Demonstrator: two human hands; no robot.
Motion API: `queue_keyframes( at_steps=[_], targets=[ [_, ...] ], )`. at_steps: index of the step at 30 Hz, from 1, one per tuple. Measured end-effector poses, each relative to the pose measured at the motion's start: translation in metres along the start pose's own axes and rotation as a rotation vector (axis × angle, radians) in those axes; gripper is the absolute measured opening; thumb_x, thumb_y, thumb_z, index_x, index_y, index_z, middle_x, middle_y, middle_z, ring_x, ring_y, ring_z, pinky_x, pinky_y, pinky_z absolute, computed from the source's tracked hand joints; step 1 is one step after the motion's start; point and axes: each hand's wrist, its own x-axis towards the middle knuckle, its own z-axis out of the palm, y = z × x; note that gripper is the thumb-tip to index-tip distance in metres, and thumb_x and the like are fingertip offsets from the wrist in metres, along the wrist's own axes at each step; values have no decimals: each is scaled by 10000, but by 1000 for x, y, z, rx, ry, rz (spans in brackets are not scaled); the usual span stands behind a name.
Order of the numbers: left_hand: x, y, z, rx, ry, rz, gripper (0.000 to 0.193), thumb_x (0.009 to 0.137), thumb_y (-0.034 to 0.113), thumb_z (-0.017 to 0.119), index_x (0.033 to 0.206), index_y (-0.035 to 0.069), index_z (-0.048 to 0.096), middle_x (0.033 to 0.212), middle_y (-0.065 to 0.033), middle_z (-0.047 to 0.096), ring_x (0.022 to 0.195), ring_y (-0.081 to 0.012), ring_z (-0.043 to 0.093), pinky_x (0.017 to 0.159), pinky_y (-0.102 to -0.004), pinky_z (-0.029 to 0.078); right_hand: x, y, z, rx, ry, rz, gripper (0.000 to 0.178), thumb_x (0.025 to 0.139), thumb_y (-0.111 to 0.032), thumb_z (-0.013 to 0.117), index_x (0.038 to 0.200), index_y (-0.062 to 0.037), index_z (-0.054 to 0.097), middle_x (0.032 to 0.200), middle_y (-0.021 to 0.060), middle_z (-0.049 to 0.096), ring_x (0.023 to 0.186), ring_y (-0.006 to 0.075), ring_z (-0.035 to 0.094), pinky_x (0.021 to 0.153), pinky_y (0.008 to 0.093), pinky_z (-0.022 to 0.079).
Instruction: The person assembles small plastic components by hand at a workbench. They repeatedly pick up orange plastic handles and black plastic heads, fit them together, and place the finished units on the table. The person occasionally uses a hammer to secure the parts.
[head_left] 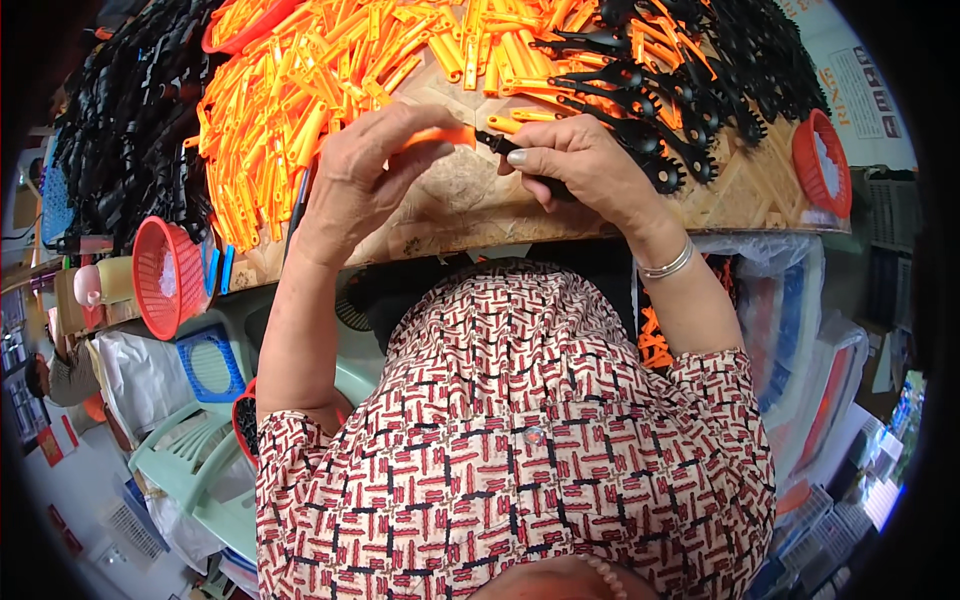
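Observation:
My left hand (355, 170) is closed round an orange plastic handle (445, 136), held level above the near part of the wooden table (455, 205). In my right hand (590, 165) is a black kitchen utensil, its thin black stem (494, 142) pointing left at the handle's end. Stem and handle meet or nearly meet; I cannot tell how far one is inside the other. The utensil's head is hidden by the right hand. A large heap of orange handles (290, 90) lies beyond my left hand. Past my right hand lie several black slotted and toothed spoons (640, 100).
Black plastic parts (130, 130) are piled at the far left. Red baskets stand at the left edge (165, 280) and right edge (820, 165) of the table, another at the back (245, 30). A pale green plastic chair (200, 460) is at my left.

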Motion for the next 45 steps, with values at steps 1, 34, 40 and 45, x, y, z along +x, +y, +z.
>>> queue_keyframes(
  at_steps=[1, 34, 40, 45],
  targets=[
    [0, 2, -2, 16, -35, -5, 273, 867, 40, 773, 1130, 62, 702, 934, -63, 735, 750, -200, 645, 695, -331, 522, 0, 2, 0, -8, 1, 16, 197, 1002, -125, 629, 1010, 34, 746, 624, -18, 595, 511, 44, 537, 496, 200, 442],
    [-8, 18, 31, 132, -101, 103, 218, 806, 55, 770, 1020, 85, 741, 830, -53, 624, 833, -253, 632, 736, -391, 458, -20, -1, -11, -779, 53, -491, 191, 839, -95, 686, 1017, -77, 752, 704, 174, 639, 627, 350, 651, 567, 413, 499],
    [33, -13, 11, 25, -138, -65, 329, 968, 243, 687, 1275, 128, 708, 1133, -137, 644, 1017, -311, 662, 904, -392, 534, -38, -20, -14, -1165, 369, -608, 190, 833, -72, 708, 1018, -45, 742, 764, 117, 679, 719, 279, 674, 663, 383, 478],
    [71, -104, 18, 881, 65, -129, 433, 982, 442, 646, 1314, 166, 672, 1295, -119, 627, 1178, -319, 604, 989, -466, 478, -44, -9, -25, -1612, 529, -568, 333, 838, -125, 760, 1152, -35, 693, 917, 70, 644, 907, 243, 625, 856, 400, 452]
  ],
)
